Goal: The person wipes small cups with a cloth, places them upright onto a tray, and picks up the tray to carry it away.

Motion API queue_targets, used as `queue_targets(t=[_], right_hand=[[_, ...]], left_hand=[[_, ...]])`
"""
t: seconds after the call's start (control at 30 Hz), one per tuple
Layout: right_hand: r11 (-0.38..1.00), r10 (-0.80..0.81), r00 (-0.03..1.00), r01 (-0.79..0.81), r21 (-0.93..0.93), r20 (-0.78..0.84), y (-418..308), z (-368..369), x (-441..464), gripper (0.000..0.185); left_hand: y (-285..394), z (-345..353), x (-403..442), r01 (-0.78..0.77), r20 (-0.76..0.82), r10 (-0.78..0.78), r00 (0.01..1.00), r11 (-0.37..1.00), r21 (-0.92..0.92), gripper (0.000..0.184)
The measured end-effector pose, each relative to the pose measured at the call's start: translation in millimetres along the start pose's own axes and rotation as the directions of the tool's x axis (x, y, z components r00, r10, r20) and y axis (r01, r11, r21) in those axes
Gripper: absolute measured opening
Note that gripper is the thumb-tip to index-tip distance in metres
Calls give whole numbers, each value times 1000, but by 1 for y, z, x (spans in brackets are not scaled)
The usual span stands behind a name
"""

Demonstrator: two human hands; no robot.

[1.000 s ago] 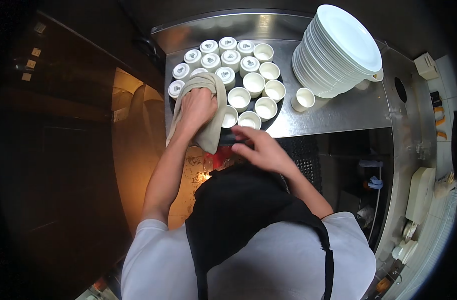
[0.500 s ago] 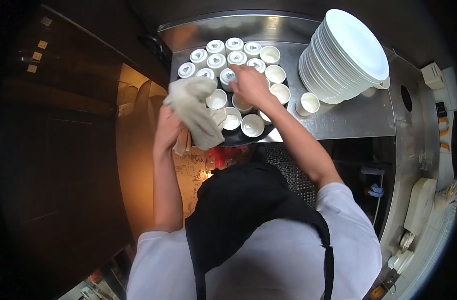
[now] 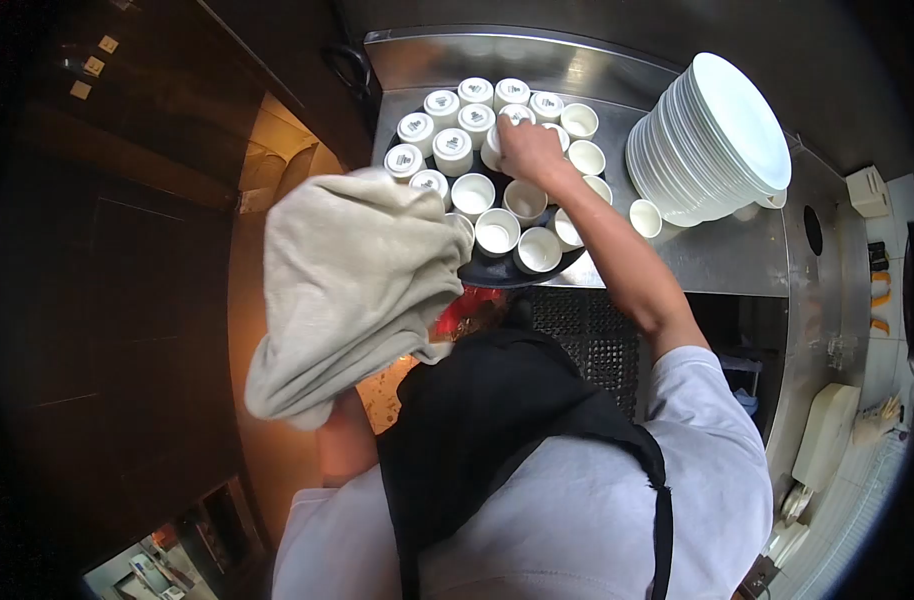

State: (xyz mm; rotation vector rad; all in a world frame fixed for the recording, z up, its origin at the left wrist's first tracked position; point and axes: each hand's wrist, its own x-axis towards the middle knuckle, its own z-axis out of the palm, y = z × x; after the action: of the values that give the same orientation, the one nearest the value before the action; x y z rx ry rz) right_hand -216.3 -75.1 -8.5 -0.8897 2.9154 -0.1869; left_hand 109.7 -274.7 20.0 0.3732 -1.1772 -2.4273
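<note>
A greyish-white cloth (image 3: 352, 265) hangs over my left hand, which is hidden beneath it; only the forearm (image 3: 347, 440) shows below. My right hand (image 3: 532, 155) reaches in among small white cups, its fingers curled against the side of an upside-down cup (image 3: 491, 150). Behind it stand several more upside-down cups, such as one with a dark mark on its base (image 3: 452, 146). Nearer me, upright cups (image 3: 497, 231) show their open tops. All these stand on a round black tray (image 3: 497, 272). The cloth's right edge partly covers one cup.
A tall leaning stack of white plates (image 3: 677, 150) stands right of the tray on the steel counter (image 3: 717, 255). A single upright cup (image 3: 645, 218) sits between the two. A black perforated mat (image 3: 587, 340) lies below the counter's front edge.
The cloth has come nearer and spread out, now covering my left hand. My right hand remains at the same group of cups. The whole view has shifted slightly.
</note>
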Motion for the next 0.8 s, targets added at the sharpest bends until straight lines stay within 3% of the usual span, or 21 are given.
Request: queue_targets(t=[0.1,0.2,0.3,0.37,0.43,0.47,0.57,0.6,0.63,0.67,0.7,0.73,0.77,0.8], right_hand=[[989,56,984,-32,142,-170,-2,-43,-19,57],[829,12,924,205,520,-382,0,-65,-51,70],[301,-111,984,165,939,-138,-28,-53,-86,73],[365,-209,968,208,908,-138,-56,-51,-114,62],[375,-172,937,-224,899,305,-78,-62,-128,59],[423,-135,980,-77,903,147,-78,-39,-129,65],[196,-163,933,-289,937,322,-85,-25,-146,71],[0,-254,877,-422,907,408,-81,-15,-153,70],[-50,-353,878,-362,931,323,-79,-9,-159,69],[-106,-444,866,-303,947,228,-79,-4,-164,69],[-167,-527,840,-252,953,130,-80,-4,-169,69],[106,-512,858,5,994,50,-83,-6,-172,65],[356,-596,800,178,917,77,-84,-9,-168,55],[316,-620,781,162,935,74,-84,-13,-167,45]], left_hand=[[-9,-9,3,52,19,-55,998,993,109,61],[-24,-12,12,95,56,-115,992,957,275,63],[-45,-4,27,90,119,-169,978,867,491,64],[-59,6,34,30,175,-180,968,773,633,65],[-71,14,34,-57,211,-165,963,645,762,66],[-73,21,31,-109,223,-142,964,555,824,67],[-62,56,15,-239,256,-46,966,230,944,69],[-48,78,9,-269,278,-17,961,204,941,73],[-43,87,9,-302,305,15,952,176,937,78],[-41,79,11,-146,177,-36,984,411,900,83],[-36,72,8,-183,205,5,979,473,862,83],[-30,66,4,-218,229,47,972,531,819,83],[-29,64,1,-275,251,120,961,551,788,82],[-28,63,-1,-333,271,193,943,563,757,81]])
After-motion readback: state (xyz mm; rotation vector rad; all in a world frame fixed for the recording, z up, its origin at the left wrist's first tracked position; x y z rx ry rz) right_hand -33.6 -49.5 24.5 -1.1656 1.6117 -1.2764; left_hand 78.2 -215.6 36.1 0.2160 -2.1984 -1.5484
